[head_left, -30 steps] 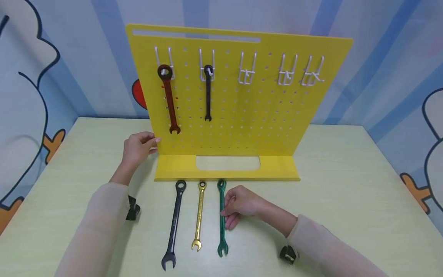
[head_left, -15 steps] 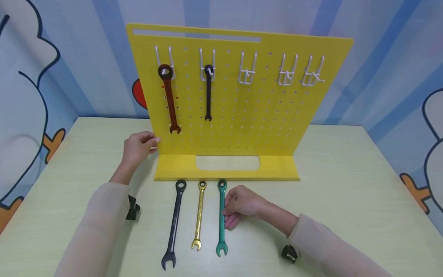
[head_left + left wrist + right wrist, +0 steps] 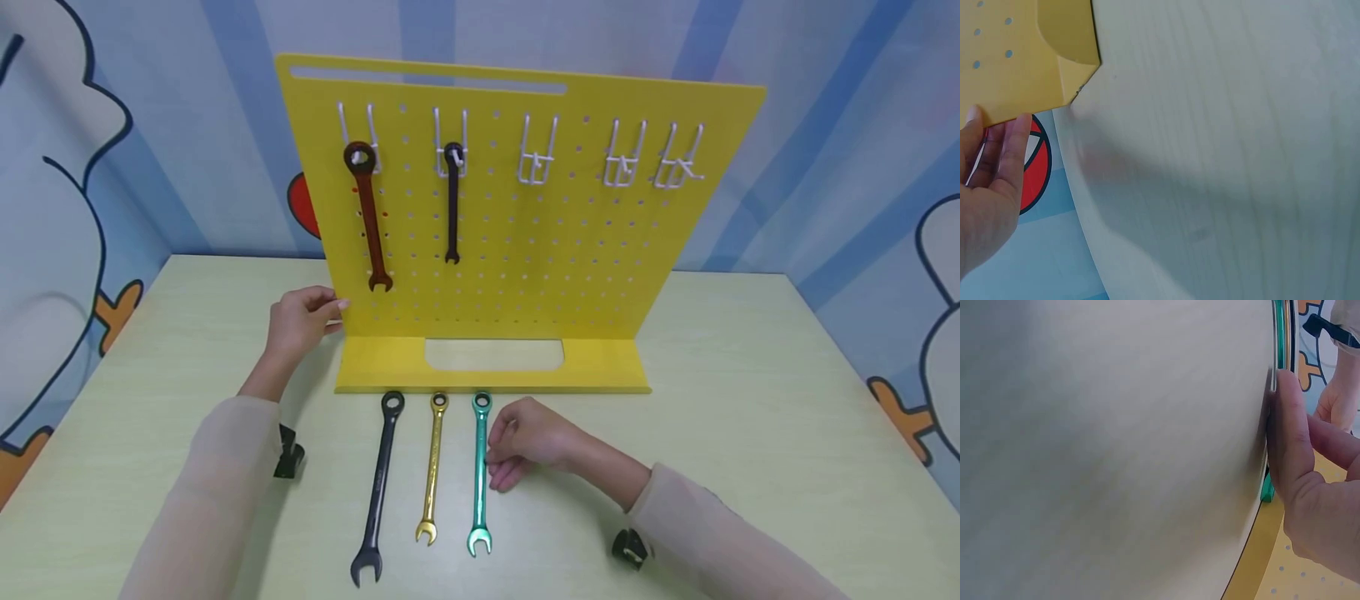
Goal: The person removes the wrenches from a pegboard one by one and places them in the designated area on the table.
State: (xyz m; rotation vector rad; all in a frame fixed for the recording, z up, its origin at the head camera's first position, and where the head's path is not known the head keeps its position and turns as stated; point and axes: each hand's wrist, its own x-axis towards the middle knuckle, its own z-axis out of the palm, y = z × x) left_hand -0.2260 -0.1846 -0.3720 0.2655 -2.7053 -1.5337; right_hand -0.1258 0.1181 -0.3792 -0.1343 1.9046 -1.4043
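My left hand [image 3: 300, 323] pinches the left edge of the yellow pegboard [image 3: 525, 275] low down; the left wrist view shows fingertips at that edge. On the table lies a green combination wrench [image 3: 481, 475], ring end toward the board. My right hand [image 3: 532, 442] rests beside it, fingertips right at the shaft's right side. In the right wrist view its fingers [image 3: 1291, 425] lie along the green wrench, hiding part of it. Left of it are a gold wrench [image 3: 432, 467] and a longer dark grey wrench [image 3: 380, 483].
A brown-red wrench [image 3: 370, 217] and a small black wrench [image 3: 452, 208] hang from white wire hooks on the pegboard. Further right, a hook [image 3: 536, 162] and two others carry nothing. The board's base [image 3: 382, 367] stands on the pale table [image 3: 750, 417], before a blue cartoon wall [image 3: 825, 125].
My right thumb has drawn back from over the green wrench's shaft to its right edge. The wrench's lower end has shifted slightly left and its face looks brighter. My left hand stays put.
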